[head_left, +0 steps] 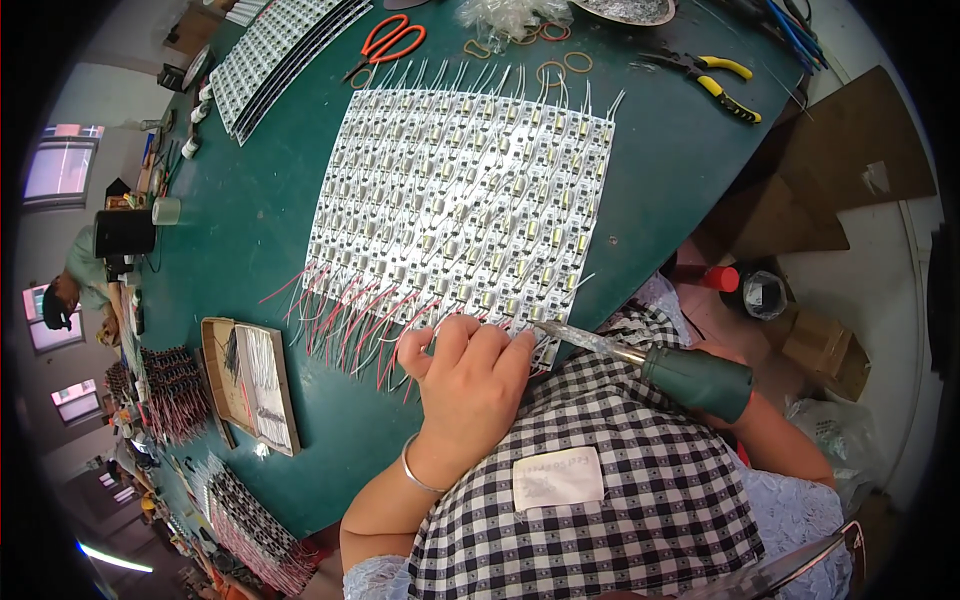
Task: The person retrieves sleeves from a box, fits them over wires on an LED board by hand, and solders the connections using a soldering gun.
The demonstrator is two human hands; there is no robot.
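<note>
A large white panel of small circuit boards [450,200] lies on the green table, with thin pale wires along its far edge. Red and white wires [345,330] stick out along its near left edge. My left hand [470,375] rests at the panel's near edge, fingers curled and closed; whatever they pinch is hidden beneath them. From the right, my right hand [738,356] holds a soldering iron [690,380] with a green handle, and the handle covers most of its fingers. The iron's tip touches or nearly touches the panel's near right corner, close to my left fingertips.
Orange-handled scissors [392,42], rubber bands [578,62] and yellow-black pliers [715,82] lie beyond the panel. More board panels [285,60] are stacked far left. An open cardboard box [250,385] holds cut wires. Wired bundles [245,520] lie at left. Another person [85,275] bends over farther left.
</note>
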